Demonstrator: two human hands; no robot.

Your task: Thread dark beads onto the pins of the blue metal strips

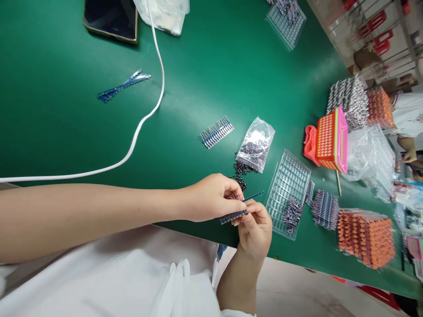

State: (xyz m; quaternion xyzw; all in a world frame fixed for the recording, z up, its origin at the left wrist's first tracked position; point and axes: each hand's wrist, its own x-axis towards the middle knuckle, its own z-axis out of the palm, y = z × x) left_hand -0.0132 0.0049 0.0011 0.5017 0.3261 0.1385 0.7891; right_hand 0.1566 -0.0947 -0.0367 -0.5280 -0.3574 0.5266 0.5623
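Note:
My left hand reaches in from the left, its thumb and fingers closed on a dark comb-like strip of small parts with thin wires. My right hand meets it at the strip's right end, thumb and fingertips pinched there. A thin blue strip sticks out between the hands. Small black beads lie loose just above the hands, beside an open-looking clear bag of the same beads. Another wired strip rests on the green table.
Right of the hands is a clear tray with wired parts. Further right are bundled strips, orange stacks, an orange basket and plastic bags. A white cable, blue strips and a phone lie at left.

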